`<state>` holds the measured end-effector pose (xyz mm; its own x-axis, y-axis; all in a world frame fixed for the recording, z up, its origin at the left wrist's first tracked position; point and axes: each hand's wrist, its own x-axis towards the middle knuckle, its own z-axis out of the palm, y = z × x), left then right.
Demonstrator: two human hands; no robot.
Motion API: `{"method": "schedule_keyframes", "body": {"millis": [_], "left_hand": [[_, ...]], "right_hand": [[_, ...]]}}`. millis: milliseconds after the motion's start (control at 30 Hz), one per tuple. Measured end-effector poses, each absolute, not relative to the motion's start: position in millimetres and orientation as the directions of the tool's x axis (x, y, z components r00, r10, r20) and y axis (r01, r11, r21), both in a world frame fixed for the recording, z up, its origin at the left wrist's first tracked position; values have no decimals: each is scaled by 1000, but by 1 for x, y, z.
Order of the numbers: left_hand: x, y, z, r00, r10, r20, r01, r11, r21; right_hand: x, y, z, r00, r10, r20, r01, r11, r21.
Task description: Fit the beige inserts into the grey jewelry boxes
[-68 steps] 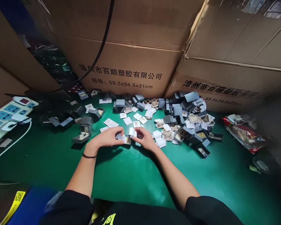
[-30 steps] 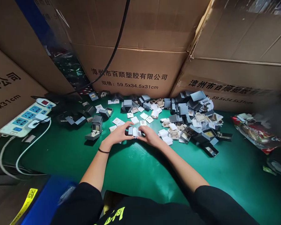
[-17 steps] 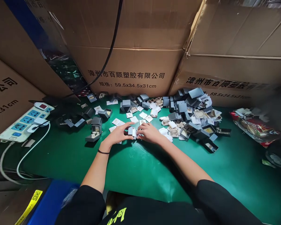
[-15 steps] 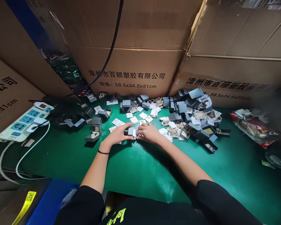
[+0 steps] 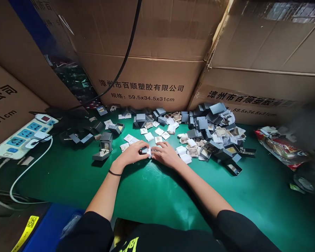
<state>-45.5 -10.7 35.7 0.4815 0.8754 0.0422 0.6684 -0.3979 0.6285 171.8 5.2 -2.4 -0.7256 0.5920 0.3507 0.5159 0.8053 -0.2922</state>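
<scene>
My left hand (image 5: pixel 133 152) is closed around a small dark grey jewelry box (image 5: pixel 145 151) with a white piece at its right side, low over the green table. From the right, the bent fingers of my right hand (image 5: pixel 165 153) press against the white piece, and both hands nearly meet there. Just beyond my fingers lie several flat white cards (image 5: pixel 149 136). An open grey box (image 5: pixel 105 145) stands to the left of my left hand. To the right of my right hand are loose cream-coloured inserts (image 5: pixel 193 151).
A heap of grey boxes and white pieces (image 5: pixel 217 129) lies at the right. A power strip (image 5: pixel 23 135) with a white cable sits at the left. Large cardboard cartons (image 5: pixel 147 77) wall off the back, with a black cable hanging before them. A red plastic bag (image 5: pixel 279 147) lies far right.
The box has tilted and sits lower between my hands, with less of its grey side showing. My right fingers have flattened a little against it. The view has shifted slightly.
</scene>
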Motion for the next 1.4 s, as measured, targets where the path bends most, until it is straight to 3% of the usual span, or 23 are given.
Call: {"method": "schedule_keyframes", "body": {"millis": [233, 567, 733, 933, 1100, 1400], "left_hand": [[-33, -15, 33, 372, 918, 137, 787, -390, 477], [-22, -12, 17, 190, 961, 199, 846, -263, 463], [-18, -12, 15, 185, 960, 212, 857, -263, 444], [-16, -13, 9, 219, 929, 299, 826, -340, 449], [-14, -11, 0, 139, 901, 410, 808, -343, 480], [-3, -15, -8, 78, 912, 404, 743, -323, 587]], "right_hand": [[170, 5, -6, -742, 556, 374, 505, 831, -233], [163, -3, -13, -720, 582, 378, 576, 805, -142], [159, -5, -8, -601, 684, 413, 647, 720, -250], [150, 0, -12, -495, 734, 464, 615, 674, -409], [148, -4, -19, -480, 750, 455, 622, 656, -427], [148, -7, -35, -360, 756, 547, 562, 643, -520]]}}
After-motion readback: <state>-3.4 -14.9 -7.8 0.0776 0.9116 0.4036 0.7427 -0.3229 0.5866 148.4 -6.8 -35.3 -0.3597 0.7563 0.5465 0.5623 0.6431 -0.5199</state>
